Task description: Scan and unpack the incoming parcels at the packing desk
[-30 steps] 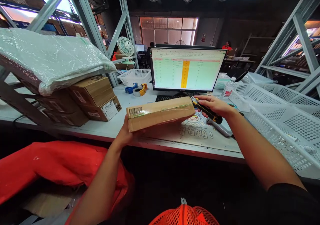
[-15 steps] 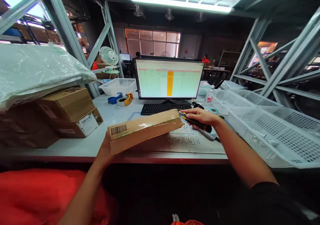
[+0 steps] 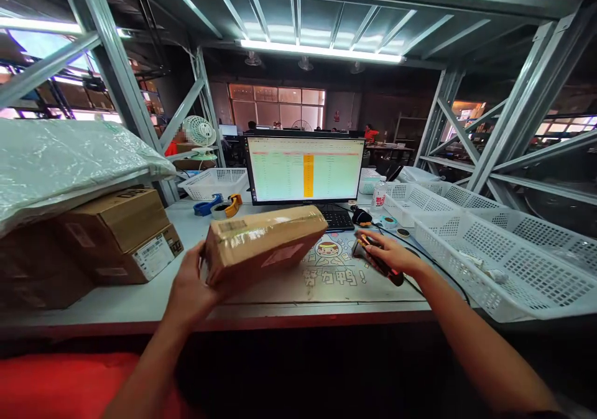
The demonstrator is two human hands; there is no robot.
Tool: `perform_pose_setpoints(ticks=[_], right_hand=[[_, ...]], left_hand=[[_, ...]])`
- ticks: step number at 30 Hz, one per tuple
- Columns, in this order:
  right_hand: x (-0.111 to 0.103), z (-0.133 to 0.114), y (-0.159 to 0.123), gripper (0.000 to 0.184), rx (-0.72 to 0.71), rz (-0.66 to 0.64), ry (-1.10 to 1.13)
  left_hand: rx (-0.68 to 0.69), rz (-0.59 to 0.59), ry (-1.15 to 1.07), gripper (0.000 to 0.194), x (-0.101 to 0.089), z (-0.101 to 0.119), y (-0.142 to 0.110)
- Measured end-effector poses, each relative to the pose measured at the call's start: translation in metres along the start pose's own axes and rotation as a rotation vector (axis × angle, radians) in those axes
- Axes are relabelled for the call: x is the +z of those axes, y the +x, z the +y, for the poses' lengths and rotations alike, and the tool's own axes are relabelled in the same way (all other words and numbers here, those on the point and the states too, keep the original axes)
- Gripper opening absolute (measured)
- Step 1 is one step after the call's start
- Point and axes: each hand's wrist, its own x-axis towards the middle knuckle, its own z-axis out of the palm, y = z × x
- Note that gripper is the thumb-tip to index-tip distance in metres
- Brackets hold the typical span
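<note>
My left hand grips the left end of a taped cardboard box and holds it tilted over the printed desk mat. A barcode label shows near that end, and clear tape runs along its edge. To the right, my right hand is closed around a dark utility knife with orange-yellow parts. The knife is apart from the box, above the right side of the mat. Behind the box stands a black keyboard, partly covered by it.
Stacked cartons stand at the left under a plastic-wrapped bundle. Blue and yellow tape dispensers lie left of the monitor. White perforated baskets line the right side, near a bottle and a black cable.
My right hand has drawn the knife away from the box's right end, to the right and nearer. The box has turned in my left hand, showing more of its side. The view has tilted upward.
</note>
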Motion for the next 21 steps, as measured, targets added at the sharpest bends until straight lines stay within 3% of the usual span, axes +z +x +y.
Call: perform_pose_setpoints(ticks=[4,8,10,13,21], right_hand=[[0.005,-0.015,-0.022,0.082,-0.019,0.067,0.013],[0.034,-0.049,-0.046,0.078,-0.177,0.069,-0.106],[0.051,-0.065,-0.055,0.073,-0.252,0.06,-0.196],[0.073,-0.077,-0.057,0.069,-0.339,0.058,-0.327],[0.103,-0.071,-0.051,0.068,-0.502,0.123,-0.499]], left_hand=[[0.234,0.109,0.355,0.089,-0.017,0.083,-0.007],[0.295,-0.107,0.644,0.076,0.005,0.144,-0.023],[0.351,-0.208,0.693,0.075,0.022,0.156,-0.034],[0.396,-0.248,0.711,0.073,0.037,0.161,-0.046],[0.389,-0.243,0.692,0.073,0.037,0.161,-0.047]])
